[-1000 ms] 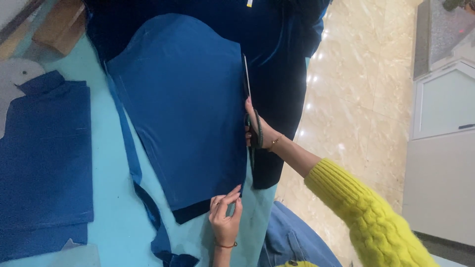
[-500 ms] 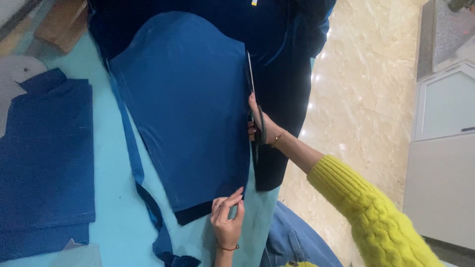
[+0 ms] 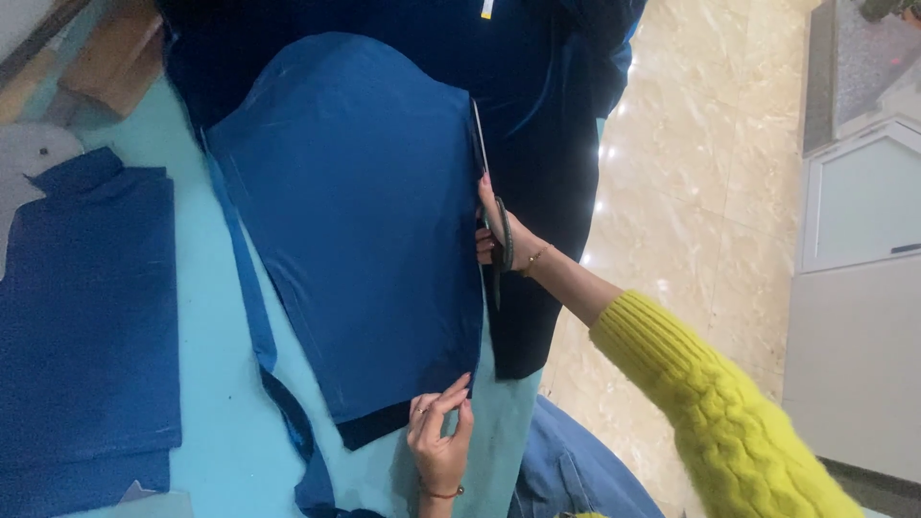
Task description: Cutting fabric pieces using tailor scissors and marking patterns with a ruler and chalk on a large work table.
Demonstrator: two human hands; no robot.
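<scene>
Blue fabric panel [image 3: 355, 230], scissors [image 3: 487, 182] further along its 3 o'clock edge.
Our right hand [image 3: 499, 235] grips them, blades slightly advanced; our left hand [image 3: 439, 436] pinches the 6 o'clock corner on the table [image 3: 216, 384].

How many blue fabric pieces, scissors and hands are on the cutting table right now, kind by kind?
Blue fabric pieces: 4: cut panel, dark cloth under it, folded stack, trimmed strip
Scissors: 1
Hands: 2: left hand pinching the panel's corner, right hand on the scissors
Total: 7
</scene>
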